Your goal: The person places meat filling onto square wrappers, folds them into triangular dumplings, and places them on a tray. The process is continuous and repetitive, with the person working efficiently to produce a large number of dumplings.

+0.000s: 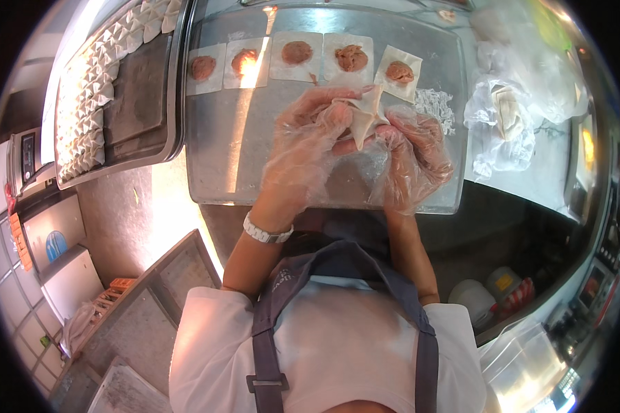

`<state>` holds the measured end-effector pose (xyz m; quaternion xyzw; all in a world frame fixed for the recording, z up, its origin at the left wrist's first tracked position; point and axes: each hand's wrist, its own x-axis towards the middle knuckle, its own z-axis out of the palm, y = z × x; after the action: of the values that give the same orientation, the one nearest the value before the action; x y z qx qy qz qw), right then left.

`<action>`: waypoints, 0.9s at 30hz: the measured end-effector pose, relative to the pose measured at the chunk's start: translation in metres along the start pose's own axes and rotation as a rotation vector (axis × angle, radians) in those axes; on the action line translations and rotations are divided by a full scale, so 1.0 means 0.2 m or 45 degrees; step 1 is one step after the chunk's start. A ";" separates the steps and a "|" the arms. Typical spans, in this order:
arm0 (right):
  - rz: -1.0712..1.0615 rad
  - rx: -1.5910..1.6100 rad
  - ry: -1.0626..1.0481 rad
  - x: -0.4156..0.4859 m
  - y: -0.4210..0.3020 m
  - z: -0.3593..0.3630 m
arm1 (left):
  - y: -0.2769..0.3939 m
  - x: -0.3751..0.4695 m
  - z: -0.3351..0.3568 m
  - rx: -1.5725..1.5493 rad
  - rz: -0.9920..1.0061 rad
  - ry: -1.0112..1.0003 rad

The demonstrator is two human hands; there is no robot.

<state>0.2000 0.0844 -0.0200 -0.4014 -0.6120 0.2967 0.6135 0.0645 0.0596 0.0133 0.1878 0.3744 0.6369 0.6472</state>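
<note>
Both my hands wear clear plastic gloves and meet over a metal tray (212,170). A pointed, folded dumpling (364,116) of pale dough is held between them. The fingers of my left hand (315,124) grip its left side, and my right hand (413,144) pinches its right lower corner. Beyond the hands lie several flat square wrappers in a row, each with a lump of minced meat; the rightmost wrapper (412,94) is tilted and nearest my right hand. White flour (436,108) is smeared on the tray beside it.
At the left, a dark baking tray (139,108) holds rows of folded dumplings (95,93). On the right-hand counter, a plastic bag (483,113) lies around a stack of wrappers (507,111). White containers (470,299) stand low at the right, and a clear plastic box (522,366) is at lower right.
</note>
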 end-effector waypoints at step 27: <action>-0.035 -0.020 -0.112 0.02 -0.05 0.03 | -0.08 0.02 -0.10 0.559 0.609 0.032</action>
<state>0.1923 0.0829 -0.0097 -0.3844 -0.6460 0.3007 0.5869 0.0605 0.0567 -0.0131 0.3977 0.4562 0.6772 0.4185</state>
